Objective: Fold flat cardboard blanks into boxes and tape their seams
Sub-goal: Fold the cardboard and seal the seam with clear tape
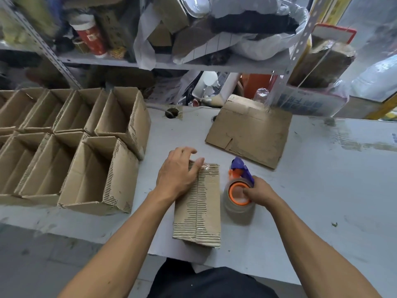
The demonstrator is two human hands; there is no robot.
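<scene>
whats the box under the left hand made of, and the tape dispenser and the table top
The box under the left hand: brown corrugated cardboard, matte; torn facing exposes ribbed fluting. The tape dispenser, gripped by the right hand: seemingly glossy moulded plastic, orange and purple, holding a roll of clear, shiny tape. The table top: smooth pale grey, faintly reflective, probably laminate or painted board; scuffed.

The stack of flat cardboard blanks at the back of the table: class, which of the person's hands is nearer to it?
Right. The right hand grips the tape dispenser just below the flat blanks; the left hand presses the folded box, further left.
</scene>
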